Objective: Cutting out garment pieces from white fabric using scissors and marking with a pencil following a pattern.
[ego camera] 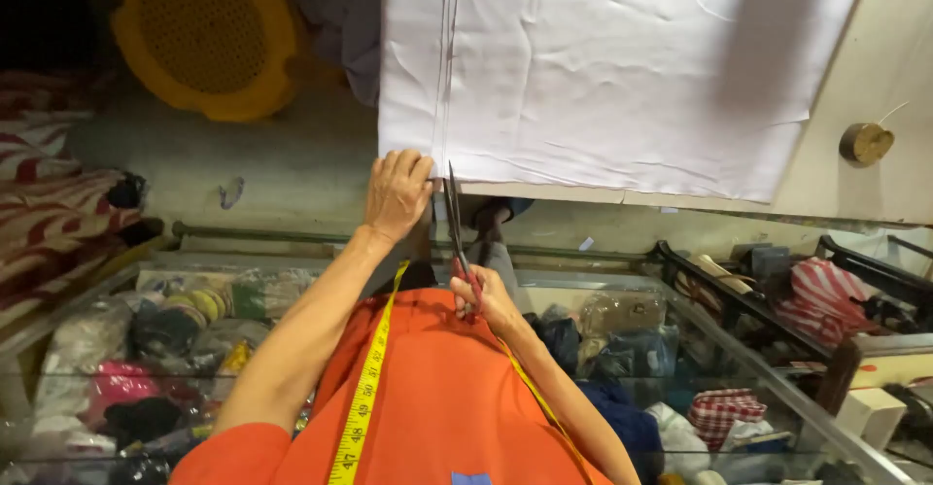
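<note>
Scissors [455,215] at white cloth [622,67] (edge)

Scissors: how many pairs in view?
1. The scissors are in the right hand, blades pointing up at the near edge of the white cloth, beside the left hand pressing that edge. The cluttered shelves below may hide more.

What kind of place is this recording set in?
Probably a tailor's or garment workshop: white fabric spread on a cutting table, scissors in the right hand, a yellow measuring tape round the neck, and glass cases of bundled cloth.
</note>
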